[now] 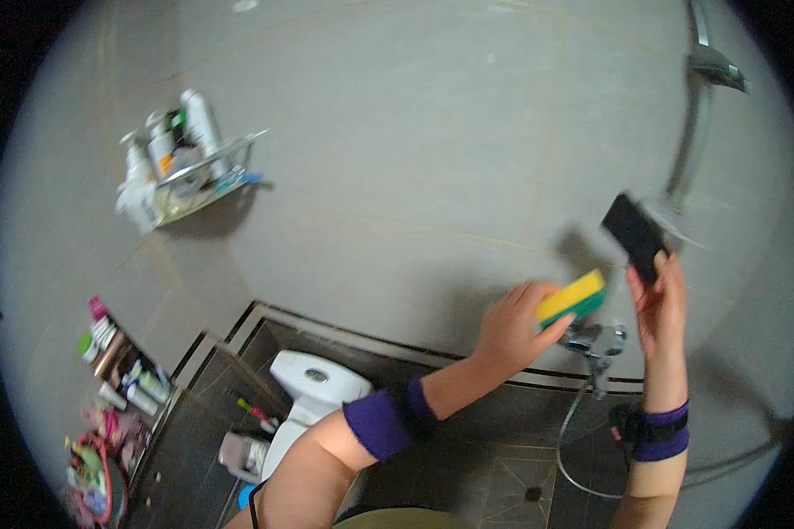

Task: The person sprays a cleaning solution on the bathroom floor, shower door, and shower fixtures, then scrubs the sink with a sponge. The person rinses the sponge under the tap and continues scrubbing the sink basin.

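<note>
My left hand (517,322) grips a yellow and green scouring sponge (571,301) by one end, its green scrubbing side facing down. To the right, my right hand (659,301) holds a flat black rectangular object (635,235) by its lower end, tilted in front of the wall. I cannot tell what this object is. Behind it shows a blurred clear or whitish piece (675,221) near the shower rail (691,139). The chrome mixer tap (593,339) sits on the wall just below the sponge and between my hands.
A wall rack (205,173) with several bottles hangs at the upper left. Below are a white toilet (319,377), a waste bin (241,455) and a ledge carrying bottles and a basket (118,486). A shower hose (562,440) loops over the dark floor by a drain (533,494).
</note>
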`<state>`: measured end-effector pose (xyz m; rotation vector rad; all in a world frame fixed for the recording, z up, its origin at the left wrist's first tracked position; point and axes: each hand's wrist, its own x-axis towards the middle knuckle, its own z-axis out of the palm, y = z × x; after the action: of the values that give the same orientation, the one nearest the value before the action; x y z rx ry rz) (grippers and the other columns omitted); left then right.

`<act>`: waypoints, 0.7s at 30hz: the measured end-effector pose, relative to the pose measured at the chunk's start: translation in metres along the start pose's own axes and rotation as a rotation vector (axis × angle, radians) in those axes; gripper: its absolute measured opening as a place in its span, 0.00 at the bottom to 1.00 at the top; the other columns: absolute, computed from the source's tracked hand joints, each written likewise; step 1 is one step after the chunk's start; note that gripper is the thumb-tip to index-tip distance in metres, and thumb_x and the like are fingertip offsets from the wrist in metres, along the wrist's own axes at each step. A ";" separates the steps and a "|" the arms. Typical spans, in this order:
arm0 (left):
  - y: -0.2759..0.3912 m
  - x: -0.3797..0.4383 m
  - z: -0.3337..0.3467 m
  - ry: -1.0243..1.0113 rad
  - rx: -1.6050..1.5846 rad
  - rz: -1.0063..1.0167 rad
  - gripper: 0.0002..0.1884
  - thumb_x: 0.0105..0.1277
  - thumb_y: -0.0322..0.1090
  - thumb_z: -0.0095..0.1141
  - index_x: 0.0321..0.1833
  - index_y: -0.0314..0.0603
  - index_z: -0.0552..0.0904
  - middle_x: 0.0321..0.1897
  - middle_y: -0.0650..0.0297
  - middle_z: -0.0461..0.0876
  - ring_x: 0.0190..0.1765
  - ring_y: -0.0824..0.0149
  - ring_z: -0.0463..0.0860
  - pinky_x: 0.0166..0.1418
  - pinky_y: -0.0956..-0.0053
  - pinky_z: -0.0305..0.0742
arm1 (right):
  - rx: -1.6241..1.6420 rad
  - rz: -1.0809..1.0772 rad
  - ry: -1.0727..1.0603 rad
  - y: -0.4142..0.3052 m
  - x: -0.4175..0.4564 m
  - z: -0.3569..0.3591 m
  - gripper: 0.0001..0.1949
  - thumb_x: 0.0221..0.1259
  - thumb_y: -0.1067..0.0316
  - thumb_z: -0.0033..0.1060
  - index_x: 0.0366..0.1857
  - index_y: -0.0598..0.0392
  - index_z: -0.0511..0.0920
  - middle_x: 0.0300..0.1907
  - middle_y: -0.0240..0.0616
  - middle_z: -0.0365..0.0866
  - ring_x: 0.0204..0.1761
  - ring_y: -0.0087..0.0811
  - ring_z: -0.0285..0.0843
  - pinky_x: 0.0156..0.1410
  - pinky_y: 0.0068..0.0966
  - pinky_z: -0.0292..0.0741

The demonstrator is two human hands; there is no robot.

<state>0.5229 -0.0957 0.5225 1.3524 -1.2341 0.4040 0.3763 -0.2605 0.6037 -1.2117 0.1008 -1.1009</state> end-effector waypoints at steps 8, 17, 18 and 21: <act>-0.095 -0.250 -0.199 0.252 0.346 -0.786 0.19 0.66 0.46 0.69 0.53 0.44 0.81 0.38 0.56 0.88 0.38 0.57 0.87 0.43 0.65 0.80 | 0.061 0.778 -0.283 0.251 -0.135 0.111 0.18 0.72 0.67 0.61 0.62 0.49 0.72 0.46 0.29 0.71 0.46 0.28 0.79 0.51 0.36 0.88; -0.050 -0.454 -0.457 0.721 0.715 -1.121 0.21 0.61 0.37 0.70 0.54 0.42 0.78 0.39 0.53 0.86 0.41 0.54 0.86 0.47 0.62 0.80 | 0.057 1.275 -0.653 0.383 -0.345 0.300 0.22 0.67 0.67 0.68 0.61 0.53 0.72 0.52 0.34 0.76 0.51 0.32 0.82 0.50 0.35 0.87; -0.044 -0.471 -0.481 0.732 0.776 -1.084 0.20 0.61 0.36 0.71 0.52 0.42 0.77 0.38 0.53 0.85 0.41 0.55 0.87 0.47 0.62 0.80 | 0.047 1.301 -0.686 0.390 -0.365 0.321 0.22 0.67 0.67 0.68 0.62 0.53 0.71 0.52 0.35 0.76 0.51 0.32 0.82 0.51 0.36 0.87; -0.034 -0.519 -0.545 0.811 0.852 -1.159 0.19 0.61 0.36 0.70 0.50 0.41 0.76 0.38 0.54 0.85 0.41 0.55 0.87 0.46 0.63 0.80 | -0.001 1.373 -0.727 0.405 -0.422 0.371 0.23 0.67 0.67 0.68 0.63 0.53 0.71 0.53 0.36 0.76 0.52 0.33 0.82 0.51 0.36 0.86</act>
<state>0.5869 0.5845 0.2047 2.0407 0.5398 0.5497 0.6302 0.2730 0.2424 -1.1105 0.3060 0.5347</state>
